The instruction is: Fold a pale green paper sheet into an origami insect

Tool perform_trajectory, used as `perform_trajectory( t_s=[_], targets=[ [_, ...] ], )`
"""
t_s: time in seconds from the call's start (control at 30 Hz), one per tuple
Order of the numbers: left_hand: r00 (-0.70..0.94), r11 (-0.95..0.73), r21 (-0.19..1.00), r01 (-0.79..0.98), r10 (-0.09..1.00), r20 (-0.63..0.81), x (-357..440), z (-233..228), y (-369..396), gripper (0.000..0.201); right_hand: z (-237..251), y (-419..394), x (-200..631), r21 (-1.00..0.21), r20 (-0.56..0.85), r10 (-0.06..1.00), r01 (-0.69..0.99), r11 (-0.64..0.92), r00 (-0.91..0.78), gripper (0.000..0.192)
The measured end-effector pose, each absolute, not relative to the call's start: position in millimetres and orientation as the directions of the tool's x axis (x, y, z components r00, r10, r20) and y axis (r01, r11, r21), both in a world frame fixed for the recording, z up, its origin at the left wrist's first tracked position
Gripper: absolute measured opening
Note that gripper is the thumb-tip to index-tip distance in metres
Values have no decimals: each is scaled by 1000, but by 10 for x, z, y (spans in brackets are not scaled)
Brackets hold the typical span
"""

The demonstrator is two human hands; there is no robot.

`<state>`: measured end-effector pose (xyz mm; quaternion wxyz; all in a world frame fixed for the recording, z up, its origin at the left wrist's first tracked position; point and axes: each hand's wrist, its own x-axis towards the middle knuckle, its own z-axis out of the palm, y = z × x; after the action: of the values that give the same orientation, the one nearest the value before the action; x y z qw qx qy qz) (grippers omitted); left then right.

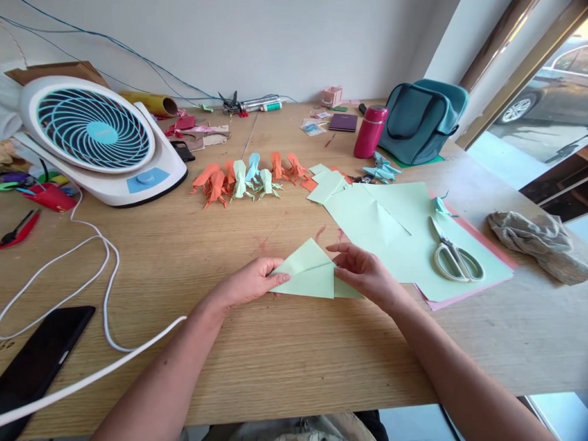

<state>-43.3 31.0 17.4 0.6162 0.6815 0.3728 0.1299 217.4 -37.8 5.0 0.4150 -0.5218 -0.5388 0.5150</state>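
Note:
A light green paper (pixel 307 272), folded into a triangle shape, lies on the wooden table (pixel 289 355) in front of me. My left hand (pixel 250 282) pinches its left edge, fingers closed on the fold. My right hand (pixel 364 269) presses and holds its right side, fingers bent over the paper. Behind it lies a stack of green sheets (pixel 394 230) over pink sheets. A row of folded orange, green and blue paper figures (pixel 247 175) stands further back.
Scissors (pixel 453 255) rest on the green sheets at right. A white fan (pixel 97 136) stands at back left, its white cable (pixel 103 284) looping across the table. A black phone (pixel 36 359) lies at front left. A red bottle (pixel 370 130), teal bag (pixel 423 119) and grey cloth (pixel 539 242) sit right.

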Motion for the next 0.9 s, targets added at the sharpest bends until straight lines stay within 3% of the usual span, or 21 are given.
perform_trajectory(
  t_s=[0.07, 0.13, 0.23, 0.3, 0.47, 0.57, 0.9],
  targets=[
    [711, -17, 913, 408, 633, -306, -434, 179, 294, 30, 58, -396, 2163, -970, -102, 985, 234, -67, -141, 42],
    [673, -118, 892, 436, 701, -236, -421, 176, 250, 23, 75, -423, 2139, -943, -104, 984, 328, -51, -146, 38],
    [498, -400, 782, 477, 857, 134, -365, 158, 113, 15, 88, -462, 2093, -869, -55, 992, 495, 8, -112, 33],
    [475, -544, 671, 503, 823, 311, -309, 130, -6, 12, 76, -478, 2067, -806, -18, 994, 590, 49, -108, 31],
    [681, -644, 661, 384, 681, 268, -192, -13, -197, 24, 26, -491, 2041, -730, -13, 993, 680, 70, -116, 27],
    [701, -636, 663, 395, 675, 229, -164, -90, -198, 32, 5, -501, 2040, -705, 6, 994, 705, 83, -112, 28],
    [700, -626, 669, 402, 681, 216, -165, -128, -182, 28, -109, -529, 2043, -547, 152, 983, 821, 166, -98, 13]
  ],
)
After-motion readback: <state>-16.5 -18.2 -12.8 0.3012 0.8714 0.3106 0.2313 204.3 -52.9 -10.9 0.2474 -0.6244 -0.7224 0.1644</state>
